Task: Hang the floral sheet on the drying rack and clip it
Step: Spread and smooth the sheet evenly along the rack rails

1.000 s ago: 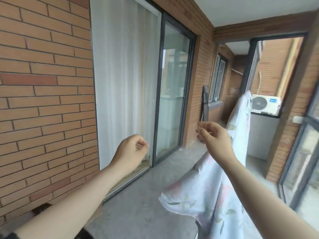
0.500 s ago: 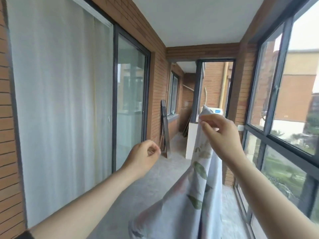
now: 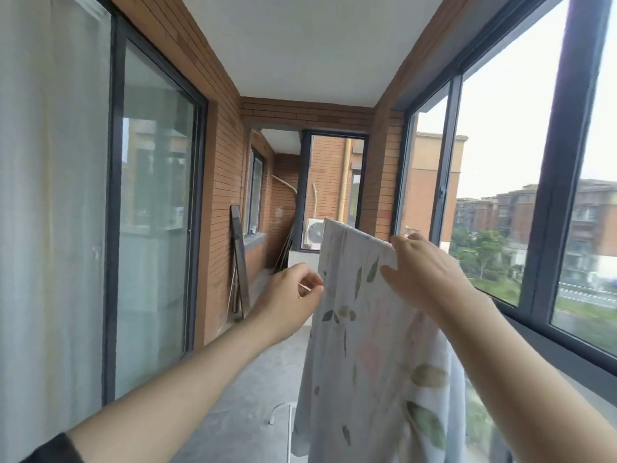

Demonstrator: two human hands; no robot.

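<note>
Walls: brown brick wall (image 3: 227, 195), left and far end.
Door: dark-framed sliding glass door (image 3: 153, 228), pale curtain (image 3: 50, 212) behind it.
Windows: tall window panes (image 3: 500, 168) right, grey daylight.
Floor: bare concrete floor (image 3: 240, 402).
Overhead: white ceiling (image 3: 300, 55).

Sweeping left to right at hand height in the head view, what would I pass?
White curtain, sliding glass door, dark plank, left hand pinching what looks like a clip, floral sheet, right hand gripping its top edge, window.

The right hand (image 3: 430, 275) grips the top edge of the floral sheet (image 3: 367, 345), thumb in front, fingers over the top. The left hand (image 3: 293, 297), fingers curled, meets the sheet's left edge; its contents are unclear.
</note>
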